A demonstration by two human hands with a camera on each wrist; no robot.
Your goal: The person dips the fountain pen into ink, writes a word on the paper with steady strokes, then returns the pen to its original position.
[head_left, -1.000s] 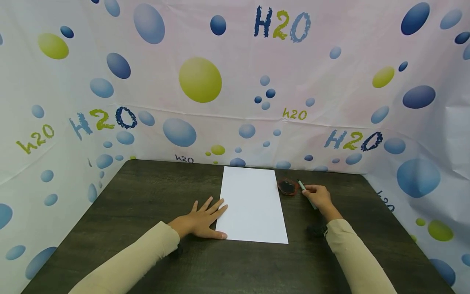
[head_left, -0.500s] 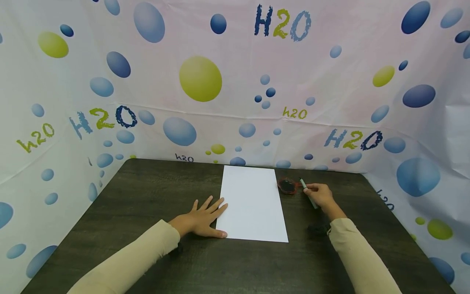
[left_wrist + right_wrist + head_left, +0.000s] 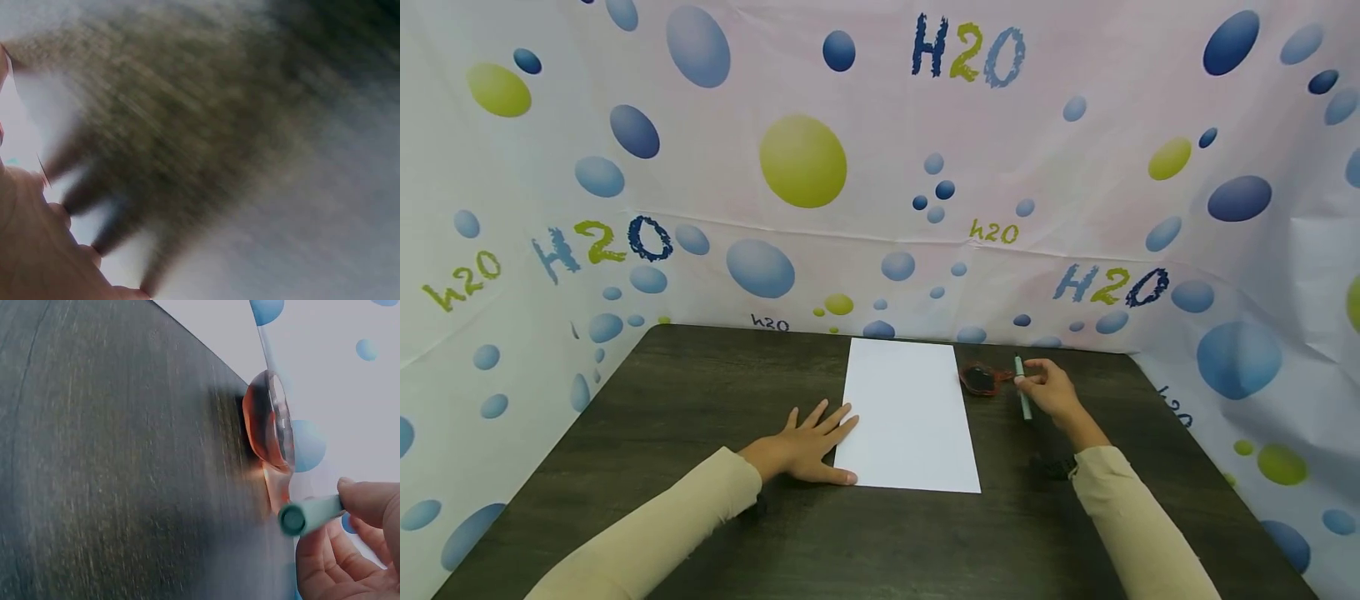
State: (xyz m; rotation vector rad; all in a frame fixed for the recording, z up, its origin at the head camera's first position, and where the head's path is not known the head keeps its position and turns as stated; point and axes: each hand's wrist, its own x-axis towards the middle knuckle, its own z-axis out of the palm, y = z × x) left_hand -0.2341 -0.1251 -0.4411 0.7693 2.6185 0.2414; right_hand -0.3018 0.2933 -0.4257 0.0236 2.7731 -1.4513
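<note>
Pale green pen (image 3: 1025, 402) sits in the right hand (image 3: 1052, 390), pinched between thumb and fingertips around mid-length. Long axis runs roughly near-to-far across the pinch: dark end points away from the person, blunt round end back toward the body. Whether the near end touches the wooden table (image 3: 887, 542): can't tell.

Key relation: white sheet of paper (image 3: 906, 421) lies flat to the left of the pinching fingers, well apart, reaching farther back and nearer than they do. Pen and the sheet's long sides run about the same way. Between fingertips and sheet: translucent orange-red scoop-like object (image 3: 979, 379), dark inside, stem toward the fingers and ending just beside the pen; contact unclear.

Left hand (image 3: 811, 454) is nearer the sheet, fingers spread, fingertips on its left edge, thumb at the near-left corner. From these fingers the pen is off to the right, across the sheet.
</note>
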